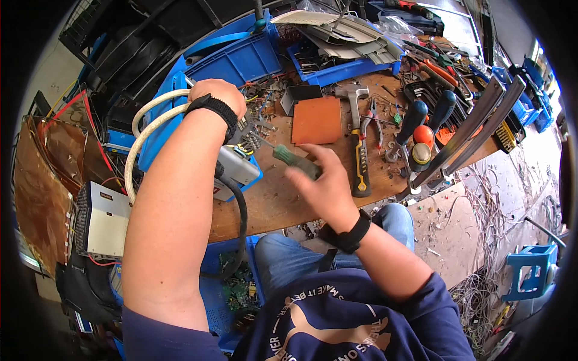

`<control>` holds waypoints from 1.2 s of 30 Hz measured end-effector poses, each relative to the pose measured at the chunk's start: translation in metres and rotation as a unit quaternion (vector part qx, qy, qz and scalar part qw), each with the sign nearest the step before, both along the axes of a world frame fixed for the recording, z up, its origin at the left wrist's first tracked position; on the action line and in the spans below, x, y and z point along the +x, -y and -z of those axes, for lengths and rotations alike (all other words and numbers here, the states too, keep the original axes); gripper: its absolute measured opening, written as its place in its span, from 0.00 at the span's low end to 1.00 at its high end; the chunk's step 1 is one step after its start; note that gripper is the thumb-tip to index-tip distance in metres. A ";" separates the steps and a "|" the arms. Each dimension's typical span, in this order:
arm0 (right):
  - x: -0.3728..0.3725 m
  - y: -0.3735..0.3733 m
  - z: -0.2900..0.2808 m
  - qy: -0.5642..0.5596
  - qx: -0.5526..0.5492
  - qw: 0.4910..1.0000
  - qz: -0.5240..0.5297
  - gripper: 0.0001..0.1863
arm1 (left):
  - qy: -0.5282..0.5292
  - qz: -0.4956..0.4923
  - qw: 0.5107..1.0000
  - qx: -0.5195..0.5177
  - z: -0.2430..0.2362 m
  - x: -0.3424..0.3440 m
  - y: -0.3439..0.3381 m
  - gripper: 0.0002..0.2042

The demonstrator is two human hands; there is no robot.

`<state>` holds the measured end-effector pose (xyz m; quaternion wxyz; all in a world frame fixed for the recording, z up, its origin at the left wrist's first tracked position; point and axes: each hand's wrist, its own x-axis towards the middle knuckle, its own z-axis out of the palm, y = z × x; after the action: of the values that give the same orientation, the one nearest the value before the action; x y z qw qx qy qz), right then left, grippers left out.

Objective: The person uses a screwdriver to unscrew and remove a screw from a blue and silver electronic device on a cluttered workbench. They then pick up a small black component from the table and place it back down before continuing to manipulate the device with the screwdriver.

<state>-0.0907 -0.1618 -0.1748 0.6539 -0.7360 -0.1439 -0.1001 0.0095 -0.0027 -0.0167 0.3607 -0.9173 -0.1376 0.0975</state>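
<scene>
"What does the right hand [325, 180] hold?"
"A green-handled screwdriver [290, 156] (slightly blurred), its shaft pointing toward the blue-and-silver boxy unit [244, 171]."
"And the left hand [218, 93]?"
"At that unit's far side, beside the thick cream-coloured cable [128, 168]."

From here I've L arm [174, 222] stretched fwd, L hand [218, 95] back-up, fingers hidden; R arm [391, 259] angled inward, R hand [328, 183] curled in grip, sl. blurred.

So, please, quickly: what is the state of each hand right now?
Left hand: fingers mostly hidden; its grip cannot be told.
Right hand: holding a green-handled screwdriver.
</scene>
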 end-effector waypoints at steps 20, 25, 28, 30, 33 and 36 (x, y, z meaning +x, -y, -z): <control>0.008 0.003 0.005 -0.341 0.413 0.840 -0.086 0.17 | -0.042 0.010 0.999 -0.001 -0.007 0.003 -0.001 0.16; 0.018 0.016 0.021 -0.259 0.268 0.923 -0.093 0.20 | -0.043 0.019 0.999 -0.015 -0.007 0.007 0.005 0.20; 0.024 0.003 0.028 -0.095 0.187 0.978 0.010 0.22 | -0.044 0.016 0.999 -0.021 -0.012 0.004 0.005 0.24; 0.018 -0.001 0.002 -0.179 0.233 0.956 -0.013 0.22 | -0.048 -0.003 0.999 -0.020 -0.013 -0.001 -0.005 0.24; 0.023 0.022 -0.009 -0.303 0.257 0.913 -0.093 0.18 | -0.057 0.006 0.998 -0.017 -0.010 0.005 0.001 0.21; 0.025 0.013 0.003 -0.160 0.183 0.969 -0.038 0.17 | -0.061 0.018 0.998 -0.005 -0.011 0.004 0.007 0.18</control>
<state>-0.0653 -0.1748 -0.1782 0.7952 -0.6044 -0.0444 0.0185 0.0131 -0.0093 -0.0053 0.3657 -0.9137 -0.0987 0.1474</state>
